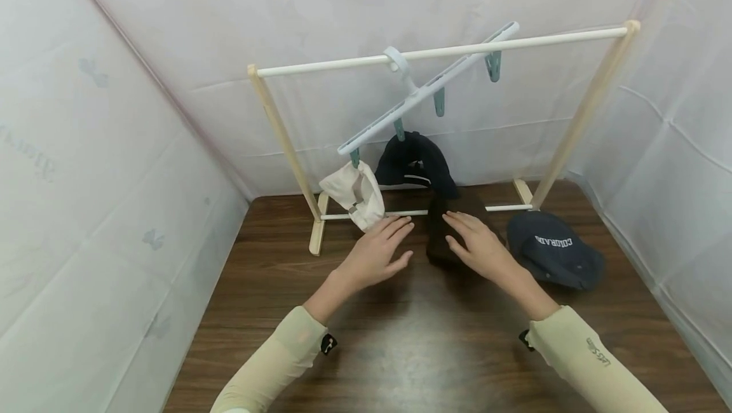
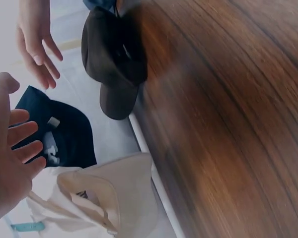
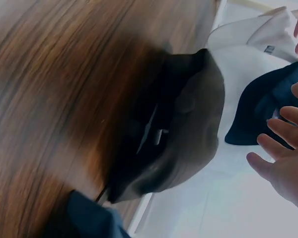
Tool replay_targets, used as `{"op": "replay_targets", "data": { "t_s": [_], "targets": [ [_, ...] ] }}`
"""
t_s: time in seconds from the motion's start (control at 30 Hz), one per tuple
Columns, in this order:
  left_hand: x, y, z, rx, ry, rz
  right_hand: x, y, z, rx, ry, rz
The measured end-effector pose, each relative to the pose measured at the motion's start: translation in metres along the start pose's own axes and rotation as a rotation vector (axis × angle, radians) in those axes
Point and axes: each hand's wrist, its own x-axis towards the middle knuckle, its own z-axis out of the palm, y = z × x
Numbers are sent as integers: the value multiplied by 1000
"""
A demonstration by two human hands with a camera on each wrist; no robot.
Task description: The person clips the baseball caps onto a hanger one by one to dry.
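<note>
Pale, wrinkled fabric walls (image 1: 171,32) enclose a glossy wood-grain counter (image 1: 400,349). Left hand (image 1: 372,255): fingers extended, gripping nothing. Right hand (image 1: 486,253): same condition. The soft white cap (image 1: 368,200) hangs just beyond the left fingers; the curved navy cap (image 1: 431,154), beyond and between both sets. The hollow brown cap (image 3: 196,124) sits below the right fingers, apart from them. Right of those fingers lies a dark-blue cap (image 1: 549,251) lettered COLORADO. Above the fingers, a straight plastic hanger (image 1: 426,91) hooks over a smooth white rod (image 1: 543,41).
</note>
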Motion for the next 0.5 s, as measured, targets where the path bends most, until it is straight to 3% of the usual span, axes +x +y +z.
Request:
{"op": "replay_targets", "data": {
  "t_s": [0.17, 0.4, 0.5],
  "targets": [
    [5, 10, 8, 20, -66, -4, -8, 10, 1, 5, -23, 6],
    [15, 18, 23, 46, -111, 10, -12, 21, -2, -5, -60, 16],
    [17, 19, 30, 65, -180, -1, -13, 26, -1, -10, -69, 14]
  ]
}}
